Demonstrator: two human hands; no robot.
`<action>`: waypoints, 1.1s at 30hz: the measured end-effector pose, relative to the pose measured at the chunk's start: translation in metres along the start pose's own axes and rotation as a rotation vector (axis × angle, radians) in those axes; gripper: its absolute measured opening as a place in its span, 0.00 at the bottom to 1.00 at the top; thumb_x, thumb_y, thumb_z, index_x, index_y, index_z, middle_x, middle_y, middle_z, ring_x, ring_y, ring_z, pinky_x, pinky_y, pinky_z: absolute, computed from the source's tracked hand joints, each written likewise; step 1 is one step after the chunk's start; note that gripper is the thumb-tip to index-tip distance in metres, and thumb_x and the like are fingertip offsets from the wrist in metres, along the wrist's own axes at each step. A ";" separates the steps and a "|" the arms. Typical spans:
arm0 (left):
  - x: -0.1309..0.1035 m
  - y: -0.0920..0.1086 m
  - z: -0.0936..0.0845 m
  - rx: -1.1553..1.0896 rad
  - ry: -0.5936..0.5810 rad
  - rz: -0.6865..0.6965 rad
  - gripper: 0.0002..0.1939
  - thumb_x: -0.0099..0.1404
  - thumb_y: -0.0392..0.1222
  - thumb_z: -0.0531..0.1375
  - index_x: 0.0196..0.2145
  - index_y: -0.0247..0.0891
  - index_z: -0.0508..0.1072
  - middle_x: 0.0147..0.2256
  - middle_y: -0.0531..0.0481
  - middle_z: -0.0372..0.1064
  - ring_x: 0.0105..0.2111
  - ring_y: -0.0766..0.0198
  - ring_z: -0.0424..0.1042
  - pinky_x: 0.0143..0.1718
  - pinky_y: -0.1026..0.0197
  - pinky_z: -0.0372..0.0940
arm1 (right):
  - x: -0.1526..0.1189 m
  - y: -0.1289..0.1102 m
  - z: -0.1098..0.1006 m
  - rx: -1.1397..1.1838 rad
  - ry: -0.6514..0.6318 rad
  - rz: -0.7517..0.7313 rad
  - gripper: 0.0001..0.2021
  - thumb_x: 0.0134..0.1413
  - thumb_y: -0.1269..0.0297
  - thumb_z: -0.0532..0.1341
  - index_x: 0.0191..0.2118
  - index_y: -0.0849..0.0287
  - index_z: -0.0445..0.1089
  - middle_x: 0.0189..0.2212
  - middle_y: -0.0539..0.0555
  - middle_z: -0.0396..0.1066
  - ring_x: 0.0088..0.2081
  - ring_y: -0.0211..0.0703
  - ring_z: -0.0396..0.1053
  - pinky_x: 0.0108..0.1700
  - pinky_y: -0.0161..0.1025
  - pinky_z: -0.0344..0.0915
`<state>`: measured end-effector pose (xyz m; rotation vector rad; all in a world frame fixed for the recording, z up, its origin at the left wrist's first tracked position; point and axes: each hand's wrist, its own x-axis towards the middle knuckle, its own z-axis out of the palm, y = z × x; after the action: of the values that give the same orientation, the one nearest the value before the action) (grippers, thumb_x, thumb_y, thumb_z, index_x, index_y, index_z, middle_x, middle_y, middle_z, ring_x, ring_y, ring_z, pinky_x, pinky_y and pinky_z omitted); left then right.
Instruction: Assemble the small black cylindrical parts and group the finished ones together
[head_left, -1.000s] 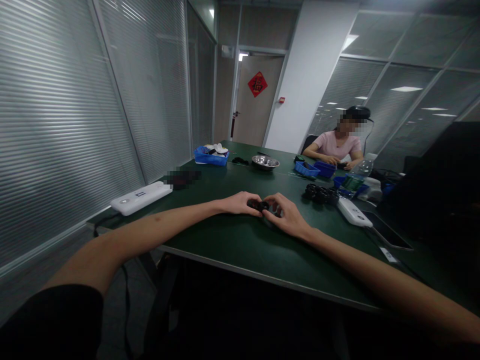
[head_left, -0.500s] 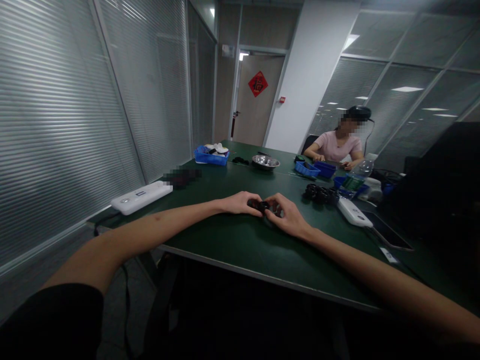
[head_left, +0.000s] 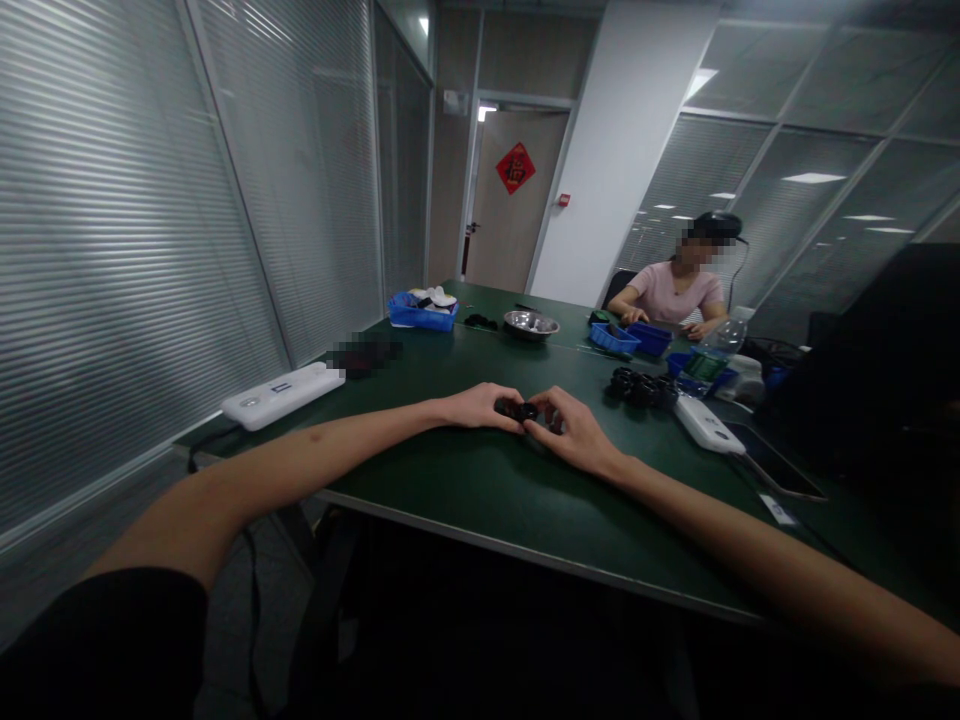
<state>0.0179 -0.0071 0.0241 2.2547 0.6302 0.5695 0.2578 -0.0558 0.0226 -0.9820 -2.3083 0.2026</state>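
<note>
Almost nothing has shifted over the last second; both hands stay planted in the same spot near the middle of the green surface (head_left: 465,490), and only the right hand's fingers have curled in a touch closer. The left hand (head_left: 472,406) lies low with its fingers closed round one side of a small black part (head_left: 517,410); the right hand (head_left: 574,432) pinches the other side with thumb and forefinger, the remaining fingers arched above. The part sits just off the surface, between the two hands; its exact shape is too dark to tell. So the work looks like fine fitting or twisting in place, not yet finished.

At 2 o'clock from the hands lies a heap of black parts (head_left: 639,386), beside a white power strip (head_left: 705,424); at 9 o'clock, another white power strip (head_left: 283,395); at 12 o'clock a metal bowl (head_left: 531,324); a co-worker (head_left: 675,290) sits at 1 o'clock.
</note>
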 end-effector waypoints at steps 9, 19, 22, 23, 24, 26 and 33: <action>0.000 0.001 0.000 0.023 0.006 -0.002 0.20 0.62 0.50 0.69 0.46 0.34 0.76 0.41 0.48 0.73 0.42 0.59 0.71 0.45 0.59 0.63 | 0.000 0.004 0.001 -0.021 0.011 0.018 0.11 0.62 0.54 0.64 0.41 0.56 0.68 0.36 0.53 0.71 0.34 0.44 0.68 0.34 0.40 0.65; -0.001 0.004 -0.001 0.040 0.007 -0.004 0.21 0.62 0.52 0.68 0.46 0.35 0.76 0.41 0.48 0.73 0.43 0.58 0.72 0.44 0.59 0.62 | 0.000 0.003 0.002 -0.011 0.032 0.052 0.14 0.62 0.51 0.65 0.42 0.56 0.67 0.36 0.53 0.71 0.34 0.44 0.68 0.34 0.40 0.66; -0.001 0.005 -0.001 0.028 0.003 -0.014 0.21 0.62 0.52 0.68 0.46 0.35 0.75 0.41 0.47 0.73 0.43 0.58 0.72 0.45 0.59 0.63 | 0.000 0.003 0.002 0.000 0.018 0.041 0.12 0.63 0.52 0.64 0.41 0.56 0.67 0.36 0.53 0.71 0.33 0.43 0.68 0.34 0.40 0.66; -0.002 0.005 -0.001 0.023 0.000 -0.014 0.21 0.62 0.51 0.68 0.46 0.35 0.75 0.42 0.47 0.73 0.43 0.58 0.72 0.45 0.59 0.63 | 0.000 0.003 0.001 0.002 0.009 0.034 0.12 0.63 0.53 0.63 0.41 0.56 0.67 0.36 0.53 0.71 0.33 0.43 0.68 0.34 0.40 0.66; -0.002 0.005 -0.001 0.017 -0.002 -0.012 0.21 0.62 0.51 0.68 0.47 0.34 0.75 0.42 0.47 0.73 0.44 0.58 0.72 0.45 0.59 0.63 | 0.000 0.003 0.001 0.002 0.003 0.027 0.11 0.63 0.54 0.63 0.42 0.56 0.68 0.37 0.53 0.71 0.34 0.43 0.68 0.35 0.40 0.66; -0.002 0.005 -0.001 0.012 -0.006 -0.008 0.21 0.62 0.51 0.68 0.47 0.34 0.75 0.42 0.46 0.73 0.43 0.58 0.72 0.45 0.59 0.63 | 0.000 0.002 0.000 -0.001 -0.002 0.017 0.11 0.64 0.54 0.63 0.43 0.56 0.68 0.38 0.53 0.71 0.34 0.43 0.69 0.35 0.40 0.66; -0.001 0.005 -0.001 0.027 0.003 -0.008 0.21 0.62 0.52 0.68 0.46 0.35 0.76 0.42 0.47 0.73 0.43 0.59 0.72 0.45 0.59 0.62 | 0.001 0.004 0.002 -0.013 0.035 0.062 0.16 0.61 0.48 0.66 0.42 0.56 0.68 0.36 0.52 0.71 0.33 0.43 0.68 0.34 0.40 0.65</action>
<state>0.0181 -0.0108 0.0284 2.2759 0.6525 0.5636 0.2587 -0.0520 0.0195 -1.0562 -2.2520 0.1944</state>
